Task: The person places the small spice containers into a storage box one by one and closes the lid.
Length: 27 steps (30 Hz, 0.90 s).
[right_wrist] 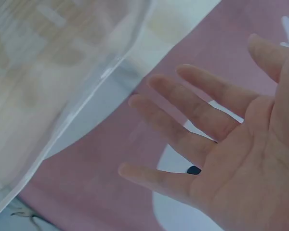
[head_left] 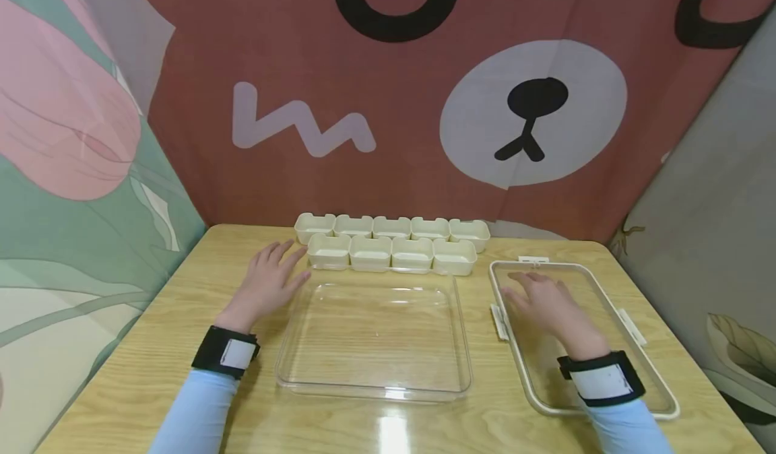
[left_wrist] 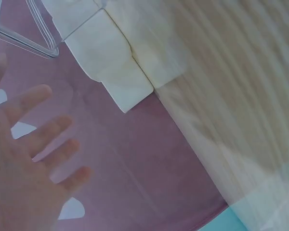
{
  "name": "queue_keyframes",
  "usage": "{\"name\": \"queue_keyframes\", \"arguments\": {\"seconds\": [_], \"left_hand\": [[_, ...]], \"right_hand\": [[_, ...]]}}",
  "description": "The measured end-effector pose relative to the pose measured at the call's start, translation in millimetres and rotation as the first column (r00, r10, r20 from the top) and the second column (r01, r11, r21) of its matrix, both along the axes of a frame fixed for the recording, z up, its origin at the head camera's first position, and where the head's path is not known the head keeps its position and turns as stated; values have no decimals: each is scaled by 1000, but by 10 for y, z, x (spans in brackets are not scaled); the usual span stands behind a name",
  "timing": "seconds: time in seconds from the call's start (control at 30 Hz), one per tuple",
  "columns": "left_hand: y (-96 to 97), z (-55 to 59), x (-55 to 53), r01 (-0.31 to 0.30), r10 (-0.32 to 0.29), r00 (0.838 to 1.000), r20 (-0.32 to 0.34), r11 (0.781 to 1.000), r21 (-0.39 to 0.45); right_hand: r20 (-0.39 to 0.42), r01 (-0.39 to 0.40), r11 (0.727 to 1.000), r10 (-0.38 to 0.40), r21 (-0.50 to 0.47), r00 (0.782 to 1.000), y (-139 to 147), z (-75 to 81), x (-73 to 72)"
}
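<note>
Fingers spread and empty, left hand at ten o'clock of the clear box, right hand at three, we should pinch the cups lightly.

Free gap btwn clear box & lid; cup rows block far side, wall close behind.

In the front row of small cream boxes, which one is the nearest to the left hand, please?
The leftmost front box: it stands just beside the left hand, while the other three front boxes follow farther to the right.
</note>
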<state>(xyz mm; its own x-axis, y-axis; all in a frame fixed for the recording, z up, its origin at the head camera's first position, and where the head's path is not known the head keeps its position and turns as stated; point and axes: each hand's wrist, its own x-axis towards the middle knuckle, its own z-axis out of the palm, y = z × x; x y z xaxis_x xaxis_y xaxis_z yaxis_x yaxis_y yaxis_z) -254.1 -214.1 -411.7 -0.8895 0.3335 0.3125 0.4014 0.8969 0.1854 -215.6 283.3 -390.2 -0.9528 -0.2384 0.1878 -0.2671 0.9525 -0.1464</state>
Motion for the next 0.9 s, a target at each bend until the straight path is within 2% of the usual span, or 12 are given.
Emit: {"name": "queue_keyframes", "arguments": {"seconds": [0.1, 0.23, 0.33, 0.5, 0.7, 0.9], "left_hand": [[14, 9, -21, 24, -22, 999, -46, 999, 39], [36, 23, -48, 64, -57, 993, -104, 996, 63], [50, 34, -53, 82, -73, 988, -133, 994, 65], [50, 31, -59, 94, -83, 979, -189, 994, 54], [37, 26, -99, 125, -107, 966, -237, 990, 61], [4, -6, -193, 141, -119, 960, -255, 988, 70]], "right_hand": [[-17, -43, 999, 42, -24, 999, -94, 35, 34], [-90, -101, 995, 99, -13, 991, -237, 31, 62], [-125, -111, 994, 110, -5, 986, -366, 15, 103], [-100, -56, 997, 50, -62, 994, -593, 14, 207], [-112, -6, 989, -11, -147, 994, -793, 25, 317], [13, 37, 986, -36, -165, 999, -895, 25, 372]]}}
